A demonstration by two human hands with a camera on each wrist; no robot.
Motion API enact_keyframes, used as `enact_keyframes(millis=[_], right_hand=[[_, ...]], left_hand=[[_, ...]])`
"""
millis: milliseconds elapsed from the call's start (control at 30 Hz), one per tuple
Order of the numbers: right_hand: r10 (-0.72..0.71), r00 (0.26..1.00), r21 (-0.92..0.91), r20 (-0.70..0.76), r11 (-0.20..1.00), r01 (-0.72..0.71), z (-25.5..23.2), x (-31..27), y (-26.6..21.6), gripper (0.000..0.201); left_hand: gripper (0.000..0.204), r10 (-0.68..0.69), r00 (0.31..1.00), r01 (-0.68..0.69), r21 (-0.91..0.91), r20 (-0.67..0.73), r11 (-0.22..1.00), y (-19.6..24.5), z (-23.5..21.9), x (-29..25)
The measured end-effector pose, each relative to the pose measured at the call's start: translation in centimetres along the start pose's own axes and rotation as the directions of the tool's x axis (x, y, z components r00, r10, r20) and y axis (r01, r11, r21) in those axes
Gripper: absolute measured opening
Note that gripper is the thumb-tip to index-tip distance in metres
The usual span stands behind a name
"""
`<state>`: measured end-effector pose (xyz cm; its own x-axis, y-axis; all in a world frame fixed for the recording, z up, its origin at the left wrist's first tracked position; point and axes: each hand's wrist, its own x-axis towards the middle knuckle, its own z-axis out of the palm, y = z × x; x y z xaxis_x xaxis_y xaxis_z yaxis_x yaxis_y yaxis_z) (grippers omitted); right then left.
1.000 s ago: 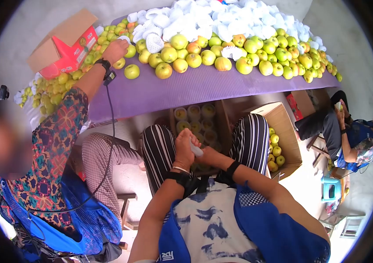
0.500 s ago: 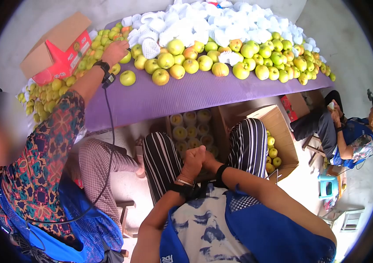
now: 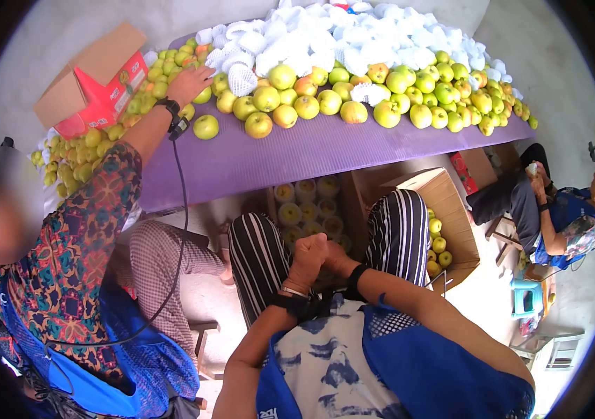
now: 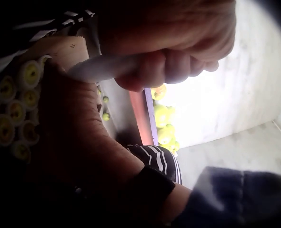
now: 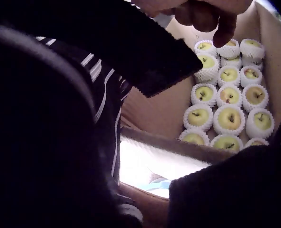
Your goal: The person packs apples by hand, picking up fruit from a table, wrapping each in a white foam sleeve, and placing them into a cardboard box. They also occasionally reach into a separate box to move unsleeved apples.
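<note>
Both hands meet in front of the lap, close together over a box of wrapped apples. In the head view my left hand (image 3: 306, 260) covers most of what lies between them, and my right hand (image 3: 338, 261) is tucked against it. From the left wrist, a flattened white foam sleeve (image 4: 102, 68) shows between the hands. The left fingers (image 4: 176, 66) curl round one end of it; the right thumb pinches the other. Below, the open cardboard box (image 5: 155, 107) holds rows of apples (image 5: 228, 118) in white foam nets.
A purple-topped table (image 3: 269, 157) ahead bears loose apples (image 3: 266, 98) and a heap of white foam nets (image 3: 353, 35). An open carton (image 3: 461, 241) with bare apples stands by the right knee. One person reaches over the table at left beside a red box (image 3: 105, 94); another sits at far right.
The white foam sleeve showed between the hands a second ago; now the hands have come together and hide it in the head view. The person at left still reaches among the apples.
</note>
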<state>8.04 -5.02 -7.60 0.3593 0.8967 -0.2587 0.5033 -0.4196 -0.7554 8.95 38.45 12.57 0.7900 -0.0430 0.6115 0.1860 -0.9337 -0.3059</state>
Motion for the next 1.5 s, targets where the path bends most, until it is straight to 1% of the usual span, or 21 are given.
enact_keyframes(millis=[67, 133, 200, 233, 300, 400, 600, 733, 800, 933, 1000, 1067, 1133, 1200, 1267, 1300, 1333, 1367, 1400, 1467, 1500], right_hand=[[-0.017, 0.998, -0.200, -0.052, 0.980, 0.006, 0.7, 0.1, 0.9, 0.025], [0.041, 0.997, -0.114, -0.063, 0.992, -0.048, -1.2, -1.2, -0.1, 0.023], [0.104, 0.992, -0.027, -0.069, 0.994, -0.106, -1.8, -1.4, -0.3, 0.021], [0.114, 0.983, 0.032, -0.145, 0.993, -0.110, -1.5, -1.0, 0.2, 0.021], [0.121, 0.969, 0.032, -0.215, 0.993, -0.117, -1.7, -0.9, 0.3, 0.023], [0.148, 0.963, 0.029, -0.223, 0.989, -0.145, -2.3, -1.4, -0.1, 0.024], [0.142, 0.984, -0.129, -0.104, 0.979, -0.155, -2.7, -1.2, 0.0, 0.030], [0.185, 0.982, -0.041, 0.045, 0.982, -0.183, -3.0, -0.8, -0.7, 0.046], [0.238, 0.970, -0.111, 0.056, 0.967, -0.230, -6.1, -2.9, -4.2, 0.065], [-0.149, 0.901, -0.162, -0.407, 0.983, 0.090, -12.5, -6.6, -5.7, 0.063], [0.008, 0.942, 0.156, -0.336, 0.987, 0.047, -19.1, -10.3, -5.2, 0.050], [0.041, 0.926, 0.189, -0.374, 0.981, 0.033, -22.0, -12.2, -3.8, 0.040], [0.180, 0.823, 0.258, -0.538, 0.965, -0.042, -25.0, -15.3, 0.6, 0.030], [0.336, 0.694, 0.115, -0.637, 0.931, -0.346, -26.9, -17.8, 6.0, 0.024], [0.495, 0.667, 0.085, -0.556, 0.833, -0.547, -27.1, -20.2, 11.6, 0.019], [0.324, 0.826, -0.435, -0.461, 0.729, -0.529, -25.9, -20.8, 17.2, 0.016], [0.223, 0.940, -0.834, -0.258, 0.439, -0.333, -23.9, -20.9, 23.6, 0.016], [0.227, 0.939, -0.830, -0.258, 0.446, -0.336, -21.9, -21.2, 28.4, 0.016], [0.374, 0.874, -0.429, -0.310, 0.765, -0.480, -19.4, -21.6, 32.4, 0.017], [0.528, 0.806, 0.104, -0.267, 0.847, -0.521, -15.9, -21.4, 36.2, 0.021], [0.523, 0.823, 0.126, -0.220, 0.852, -0.508, -14.3, -20.6, 37.7, 0.021]], left_hand=[[0.014, -0.289, 0.956, 0.243, -0.404, -0.056, 0.882, 8.9, -5.1, -2.7], [0.016, -0.522, 0.826, 0.458, -0.794, 0.213, 0.400, 20.3, -9.2, -7.1], [0.018, -0.412, 0.666, 0.605, -0.773, 0.622, -0.189, 29.5, -11.8, -11.4], [0.019, -0.364, 0.617, 0.597, -0.716, 0.698, -0.362, 31.4, -11.8, -12.6], [0.022, -0.399, 0.534, 0.489, -0.657, 0.745, -0.573, 32.7, -11.2, -13.3], [0.026, -0.474, 0.509, 0.349, -0.676, 0.718, -0.649, 33.2, -10.5, -12.9], [0.015, -0.382, 0.511, 0.559, -0.635, 0.770, -0.533, 33.7, -10.5, -13.1], [0.013, -0.494, 0.462, 0.789, -0.596, 0.737, -0.150, 33.4, -11.7, -12.4], [0.012, -0.533, 0.407, 0.790, -0.579, 0.742, -0.204, 33.5, -11.4, -12.8], [0.010, -0.522, 0.330, 0.633, -0.594, 0.787, -0.496, 33.7, -9.2, -14.6], [0.012, -0.495, 0.325, 0.649, -0.571, 0.806, -0.503, 33.8, -9.2, -14.2], [0.014, -0.489, 0.304, 0.655, -0.552, 0.818, -0.517, 33.7, -8.7, -14.7], [0.016, -0.477, 0.303, 0.666, -0.542, 0.825, -0.513, 33.6, -8.7, -14.8], [0.020, -0.434, 0.252, 0.650, -0.484, 0.865, -0.586, 33.7, -8.5, -14.7], [0.020, -0.404, 0.245, 0.661, -0.457, 0.881, -0.595, 33.7, -8.3, -14.9], [0.020, -0.409, 0.322, 0.729, -0.500, 0.854, -0.468, 33.7, -8.5, -15.0], [0.020, -0.403, 0.360, 0.759, -0.516, 0.841, -0.397, 33.6, -8.5, -14.9], [0.020, -0.396, 0.398, 0.783, -0.531, 0.828, -0.324, 33.6, -8.5, -14.9], [0.020, -0.372, 0.537, 0.810, -0.586, 0.757, -0.024, 33.4, -8.5, -14.9], [0.019, -0.187, 0.757, 0.609, -0.573, 0.626, 0.549, 33.1, -8.3, -14.7], [0.019, -0.180, 0.751, 0.609, -0.561, 0.635, 0.560, 33.3, -7.7, -14.5]])
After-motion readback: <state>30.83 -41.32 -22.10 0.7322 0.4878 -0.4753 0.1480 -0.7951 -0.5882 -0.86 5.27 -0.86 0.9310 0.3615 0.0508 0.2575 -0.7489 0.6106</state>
